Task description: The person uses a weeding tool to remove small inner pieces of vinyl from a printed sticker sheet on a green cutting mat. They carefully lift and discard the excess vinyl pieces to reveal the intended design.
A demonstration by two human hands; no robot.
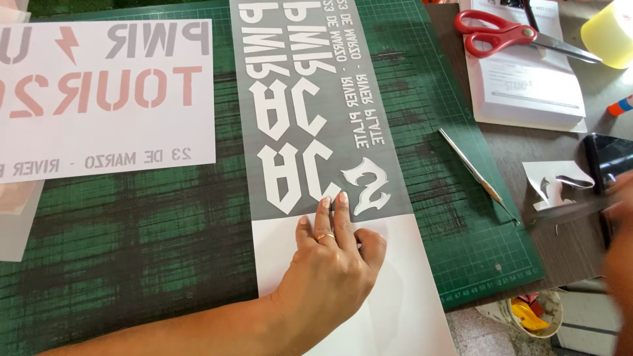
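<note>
Pressing flat, open left hand [333, 254] on grey vinyl strip [316, 112], right hand [620, 217] blurred, grip unclear

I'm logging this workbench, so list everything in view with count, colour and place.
cutting mat: one, green, covering the table.
vinyl strip: one, grey with white mirrored lettering, white lower end, centre of mat.
printed sheet: one, white with pale pink and grey lettering, upper left.
craft knife: one, silver, right edge of mat.
scissors: one, red handles, on papers at upper right.
papers: one small stack, white, upper right.
cut scrap: one, white, right of the knife.
left hand: pressing on the strip's lower end, ring on one finger.
right hand: blurred at right edge.
</note>
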